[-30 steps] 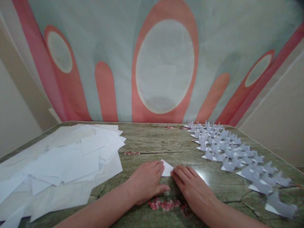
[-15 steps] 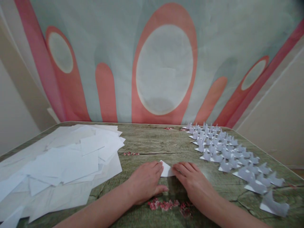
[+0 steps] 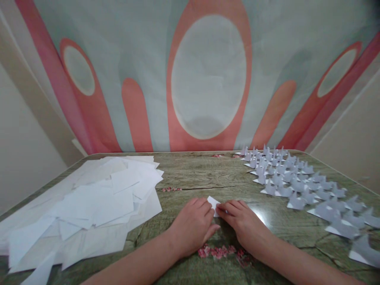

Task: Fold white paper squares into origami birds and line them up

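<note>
A small piece of folded white paper [image 3: 212, 202] lies on the table in front of me, between my two hands. My left hand [image 3: 193, 226] covers its left part, fingers bent over it and thumb held out to the side. The fingers of my right hand [image 3: 245, 222] are closed on the paper's right edge, thumb tucked beneath them. Only a pale corner and a narrow strip of the paper show; the rest is hidden under my fingers.
Loose white paper sheets [image 3: 115, 204] are heaped on the table's left side. Rows of folded paper birds [image 3: 297, 202] stand along the right. The wood-patterned tabletop [image 3: 196, 172] ends at a wall hanging [image 3: 209, 79] with coral shapes.
My hands have come closer together, and less of the folded paper shows between them. The whole view has shifted a little, so sheets and birds appear farther right.
</note>
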Available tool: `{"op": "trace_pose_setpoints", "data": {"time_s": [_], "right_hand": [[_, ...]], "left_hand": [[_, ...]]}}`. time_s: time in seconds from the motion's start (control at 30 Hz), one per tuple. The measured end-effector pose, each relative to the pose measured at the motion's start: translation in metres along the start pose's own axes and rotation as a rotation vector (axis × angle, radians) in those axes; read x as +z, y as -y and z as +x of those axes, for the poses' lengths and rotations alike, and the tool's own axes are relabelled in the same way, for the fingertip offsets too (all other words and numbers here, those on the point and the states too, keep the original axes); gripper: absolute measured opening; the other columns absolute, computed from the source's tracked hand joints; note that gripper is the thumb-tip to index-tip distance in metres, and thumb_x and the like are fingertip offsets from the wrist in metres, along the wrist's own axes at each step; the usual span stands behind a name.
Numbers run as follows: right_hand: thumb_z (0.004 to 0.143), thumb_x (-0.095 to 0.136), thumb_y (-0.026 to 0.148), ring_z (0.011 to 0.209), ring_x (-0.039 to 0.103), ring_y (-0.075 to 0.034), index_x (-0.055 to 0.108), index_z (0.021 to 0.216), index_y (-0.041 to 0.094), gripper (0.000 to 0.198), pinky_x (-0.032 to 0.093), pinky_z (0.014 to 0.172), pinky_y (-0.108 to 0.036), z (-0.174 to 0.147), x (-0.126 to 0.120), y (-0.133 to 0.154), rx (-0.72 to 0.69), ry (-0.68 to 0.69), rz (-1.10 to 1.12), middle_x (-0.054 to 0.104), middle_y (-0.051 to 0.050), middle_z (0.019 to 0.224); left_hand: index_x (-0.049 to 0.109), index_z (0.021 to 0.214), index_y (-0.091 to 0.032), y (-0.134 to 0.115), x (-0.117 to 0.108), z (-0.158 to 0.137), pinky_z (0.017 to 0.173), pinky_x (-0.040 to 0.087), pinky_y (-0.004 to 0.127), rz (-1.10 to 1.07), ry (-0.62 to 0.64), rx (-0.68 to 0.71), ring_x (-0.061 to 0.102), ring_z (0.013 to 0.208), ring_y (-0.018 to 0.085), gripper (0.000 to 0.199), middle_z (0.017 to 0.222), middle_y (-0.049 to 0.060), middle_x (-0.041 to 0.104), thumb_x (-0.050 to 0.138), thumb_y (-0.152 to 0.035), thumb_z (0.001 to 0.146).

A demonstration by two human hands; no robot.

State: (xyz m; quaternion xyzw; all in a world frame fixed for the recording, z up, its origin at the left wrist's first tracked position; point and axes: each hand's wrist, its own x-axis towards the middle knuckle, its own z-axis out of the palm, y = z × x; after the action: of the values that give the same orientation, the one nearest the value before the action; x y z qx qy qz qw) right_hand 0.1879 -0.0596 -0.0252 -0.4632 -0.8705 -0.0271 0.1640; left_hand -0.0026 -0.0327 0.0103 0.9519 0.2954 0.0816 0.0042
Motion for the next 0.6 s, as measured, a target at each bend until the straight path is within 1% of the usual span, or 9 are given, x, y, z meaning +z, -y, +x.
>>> {"op": "trace_pose_setpoints", "data": {"time_s": [0.07, 0.13, 0.33, 0.47, 0.57, 0.6], "right_hand": [[0.080, 0.054, 0.010, 0.092, 0.049, -0.019, 0.063, 0.101, 0.017, 0.024, 0.038, 0.080, -0.032, 0.001, -0.002, 0.001, 0.005, 0.000, 0.029, 0.062, -0.007, 0.102], [0.081, 0.053, 0.011, 0.092, 0.050, -0.019, 0.064, 0.099, 0.018, 0.022, 0.038, 0.079, -0.032, 0.002, -0.003, 0.001, 0.006, 0.004, 0.043, 0.062, -0.007, 0.101], [0.082, 0.054, 0.015, 0.091, 0.050, -0.018, 0.065, 0.097, 0.019, 0.019, 0.038, 0.078, -0.032, 0.002, -0.002, -0.001, -0.006, 0.007, 0.008, 0.063, -0.006, 0.099], [0.082, 0.055, 0.015, 0.091, 0.050, -0.017, 0.064, 0.100, 0.019, 0.021, 0.037, 0.078, -0.031, 0.001, -0.001, -0.002, -0.015, 0.005, -0.014, 0.063, -0.005, 0.101], [0.082, 0.054, 0.013, 0.091, 0.050, -0.017, 0.063, 0.102, 0.019, 0.024, 0.038, 0.077, -0.031, 0.002, -0.001, -0.002, -0.031, 0.002, -0.036, 0.063, -0.006, 0.102], [0.081, 0.054, 0.012, 0.091, 0.050, -0.017, 0.063, 0.104, 0.018, 0.025, 0.038, 0.077, -0.031, 0.002, -0.001, -0.002, -0.037, 0.005, -0.044, 0.062, -0.007, 0.102]], "left_hand": [[0.056, 0.101, -0.013, -0.008, -0.001, -0.001, 0.091, 0.038, 0.039, 0.011, 0.023, 0.001, 0.050, 0.099, 0.024, 0.031, 0.099, 0.009, 0.059, 0.050, -0.039, 0.084], [0.056, 0.103, -0.013, -0.013, -0.001, -0.002, 0.090, 0.038, 0.040, 0.027, 0.026, -0.001, 0.050, 0.098, 0.024, 0.035, 0.099, 0.009, 0.058, 0.052, -0.041, 0.082], [0.054, 0.111, -0.010, -0.017, 0.003, -0.003, 0.093, 0.037, 0.039, 0.075, 0.034, -0.026, 0.049, 0.104, 0.026, 0.050, 0.103, 0.011, 0.059, 0.054, -0.049, 0.078], [0.060, 0.105, -0.009, -0.018, 0.001, -0.008, 0.098, 0.032, 0.039, 0.136, 0.041, -0.091, 0.045, 0.113, 0.028, 0.052, 0.107, 0.013, 0.060, 0.055, -0.052, 0.077], [0.063, 0.102, -0.009, -0.017, -0.008, -0.014, 0.099, 0.032, 0.039, 0.176, 0.071, -0.154, 0.045, 0.115, 0.028, 0.050, 0.110, 0.014, 0.060, 0.056, -0.052, 0.076], [0.062, 0.104, -0.010, -0.016, -0.012, -0.016, 0.099, 0.032, 0.039, 0.179, 0.093, -0.173, 0.044, 0.116, 0.028, 0.050, 0.113, 0.014, 0.059, 0.055, -0.051, 0.076]]}}
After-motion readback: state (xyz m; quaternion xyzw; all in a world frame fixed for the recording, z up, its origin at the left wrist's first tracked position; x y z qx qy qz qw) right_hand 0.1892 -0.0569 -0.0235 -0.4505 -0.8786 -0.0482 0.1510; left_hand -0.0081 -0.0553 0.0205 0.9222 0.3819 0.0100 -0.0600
